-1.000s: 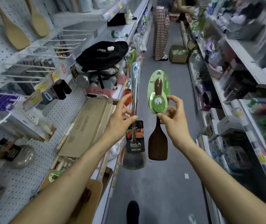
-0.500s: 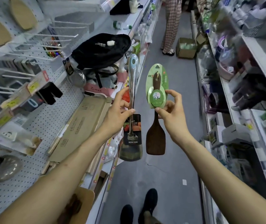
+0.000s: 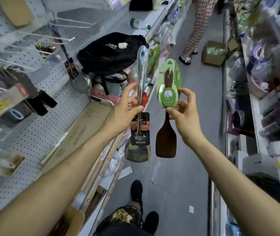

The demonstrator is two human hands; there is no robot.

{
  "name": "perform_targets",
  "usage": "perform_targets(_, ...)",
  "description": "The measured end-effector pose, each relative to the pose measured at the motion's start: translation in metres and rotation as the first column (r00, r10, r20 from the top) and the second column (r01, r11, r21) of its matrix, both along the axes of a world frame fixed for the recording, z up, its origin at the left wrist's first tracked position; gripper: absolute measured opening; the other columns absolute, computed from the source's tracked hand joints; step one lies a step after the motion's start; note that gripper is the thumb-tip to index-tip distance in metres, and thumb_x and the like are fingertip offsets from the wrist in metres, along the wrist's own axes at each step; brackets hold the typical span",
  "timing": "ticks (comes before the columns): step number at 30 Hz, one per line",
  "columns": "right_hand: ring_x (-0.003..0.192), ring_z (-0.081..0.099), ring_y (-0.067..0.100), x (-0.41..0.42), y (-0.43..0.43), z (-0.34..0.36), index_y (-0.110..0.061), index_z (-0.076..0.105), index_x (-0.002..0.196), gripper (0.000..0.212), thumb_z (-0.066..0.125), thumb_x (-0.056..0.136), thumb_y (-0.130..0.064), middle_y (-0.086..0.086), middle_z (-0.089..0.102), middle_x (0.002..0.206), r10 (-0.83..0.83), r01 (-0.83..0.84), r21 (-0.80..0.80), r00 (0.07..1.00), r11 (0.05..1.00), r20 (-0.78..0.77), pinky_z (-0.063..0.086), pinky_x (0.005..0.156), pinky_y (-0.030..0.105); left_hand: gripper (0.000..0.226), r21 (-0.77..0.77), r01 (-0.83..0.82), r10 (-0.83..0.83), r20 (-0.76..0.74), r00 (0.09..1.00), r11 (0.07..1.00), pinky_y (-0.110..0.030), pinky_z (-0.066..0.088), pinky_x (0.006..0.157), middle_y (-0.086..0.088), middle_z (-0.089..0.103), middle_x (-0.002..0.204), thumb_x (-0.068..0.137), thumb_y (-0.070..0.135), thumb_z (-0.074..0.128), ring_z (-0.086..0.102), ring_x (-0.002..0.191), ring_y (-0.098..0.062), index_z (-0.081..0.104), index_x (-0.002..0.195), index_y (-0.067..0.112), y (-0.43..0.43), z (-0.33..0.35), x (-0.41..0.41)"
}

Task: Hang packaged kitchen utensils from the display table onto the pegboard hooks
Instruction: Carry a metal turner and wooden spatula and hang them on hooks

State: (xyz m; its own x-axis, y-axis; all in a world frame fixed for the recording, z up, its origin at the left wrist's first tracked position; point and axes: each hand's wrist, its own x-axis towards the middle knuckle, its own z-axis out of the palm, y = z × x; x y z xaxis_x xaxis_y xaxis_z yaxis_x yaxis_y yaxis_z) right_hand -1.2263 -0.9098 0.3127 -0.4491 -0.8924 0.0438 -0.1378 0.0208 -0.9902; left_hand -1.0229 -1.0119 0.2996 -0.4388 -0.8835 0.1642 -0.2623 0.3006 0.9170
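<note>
My left hand (image 3: 127,106) pinches the handle of a steel spatula (image 3: 140,103) that hangs blade down, with a dark label near its blade. My right hand (image 3: 183,109) pinches the green card of a dark wooden spatula (image 3: 166,133), also held upright with the blade down. Both utensils hang side by side over the aisle floor, a little apart. To the left is the white pegboard (image 3: 33,133) with several bare white hooks (image 3: 47,37). A steel skimmer (image 3: 80,82) hangs on one hook.
A black backpack (image 3: 108,51) lies on the display shelf with long cardboard boxes (image 3: 77,130) in front of it. Another person's legs (image 3: 197,28) and a cardboard box (image 3: 212,52) stand further down the aisle. Stocked shelves line the right side. My feet (image 3: 136,189) are below.
The view has tipped downward and nearer to the left shelf, and my feet have come into view. Both hands keep the same hold on the two spatulas.
</note>
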Motion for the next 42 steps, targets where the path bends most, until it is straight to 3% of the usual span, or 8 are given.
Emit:
perform_targets(4,0.105,0.067,0.041,-0.018,-0.048,-0.003,-0.035,0.045,0.143,0.063,0.068,0.097,0.002,0.015,0.072,0.108,0.021,-0.021,-0.007,1.0,1.0,-0.002,0.063,0.09,0.057,0.077,-0.022,-0.022,0.022,-0.011,1.0,1.0,-0.031,0.05,0.086,-0.002,0.055,0.089,0.099,0.012,0.071,0.058,0.079,-0.008,0.031,0.16,0.037,-0.05,-0.007,-0.019)
perform_targets(9,0.105,0.067,0.04,-0.038,-0.11,0.007,-0.035,0.045,0.142,0.063,0.068,0.097,0.003,0.015,0.072,0.108,0.038,-0.04,-0.045,0.999,0.998,-0.027,0.06,0.092,0.059,0.076,-0.032,-0.022,0.022,-0.002,1.0,0.999,-0.046,0.056,0.083,-0.004,0.06,0.088,0.096,0.023,0.071,0.063,0.074,-0.026,0.031,0.155,0.048,-0.107,0.001,-0.038)
perform_targets(13,0.09,0.064,0.029,-0.047,-0.158,0.02,-0.031,0.045,0.142,0.061,0.067,0.096,0.003,0.011,0.069,0.104,0.088,-0.098,-0.122,0.992,0.988,-0.088,0.059,0.09,0.056,0.078,-0.053,-0.04,0.038,-0.038,0.999,0.998,-0.056,0.056,0.096,-0.007,0.062,0.086,0.097,0.018,0.073,0.071,0.097,-0.032,0.03,0.157,0.042,-0.148,0.017,-0.047)
perform_targets(16,0.084,0.063,0.009,-0.048,-0.196,0.024,-0.027,0.046,0.142,0.061,0.066,0.095,0.007,0.002,0.07,0.103,0.168,-0.182,-0.141,0.98,0.973,-0.103,0.056,0.087,0.046,0.081,-0.048,-0.068,0.066,-0.04,0.997,0.997,-0.038,0.058,0.084,-0.013,0.064,0.089,0.098,0.017,0.072,0.071,0.084,-0.018,0.026,0.161,0.041,-0.179,0.026,-0.045)
perform_targets(21,0.09,0.068,0.015,-0.04,-0.262,0.039,-0.027,0.048,0.142,0.063,0.067,0.09,0.004,0.001,0.073,0.106,0.327,-0.332,-0.239,0.943,0.913,-0.06,0.056,0.084,0.036,0.085,-0.125,-0.218,0.21,-0.078,0.975,0.968,-0.017,0.049,0.07,0.007,0.056,0.08,0.101,0.007,0.068,0.057,0.064,-0.008,0.023,0.166,0.04,-0.203,0.046,-0.026)
perform_targets(30,0.096,0.071,0.021,0.025,-0.346,0.093,-0.035,0.052,0.14,0.061,0.07,0.087,-0.012,0.003,0.074,0.109,0.699,-0.644,-0.447,0.713,0.621,-0.055,0.052,0.08,0.032,0.083,-0.166,-0.615,0.592,-0.169,0.788,0.771,-0.019,0.052,0.094,0.009,0.056,0.089,0.104,0.012,0.068,0.063,0.089,-0.01,0.025,0.155,0.061,-0.161,0.107,0.032)
perform_targets(37,0.109,0.074,0.026,0.095,-0.335,0.13,-0.04,0.055,0.139,0.062,0.074,0.084,-0.017,0.003,0.077,0.12,0.885,-0.772,-0.521,0.462,0.364,-0.065,0.059,0.088,0.032,0.081,-0.185,-0.857,0.814,-0.27,0.514,0.48,-0.019,0.051,0.091,0.001,0.062,0.089,0.102,0.013,0.071,0.067,0.094,-0.017,0.03,0.154,0.059,-0.094,0.141,0.072)
perform_targets(42,0.105,0.073,0.021,0.148,-0.308,0.158,-0.047,0.056,0.132,0.06,0.072,0.086,-0.012,0.002,0.077,0.114,0.93,-0.806,-0.54,0.352,0.245,-0.104,0.056,0.091,0.045,0.082,-0.251,-0.89,0.848,-0.289,0.445,0.381,-0.017,0.05,0.089,0.006,0.062,0.086,0.102,0.011,0.071,0.064,0.088,-0.008,0.032,0.16,0.054,-0.04,0.176,0.103)
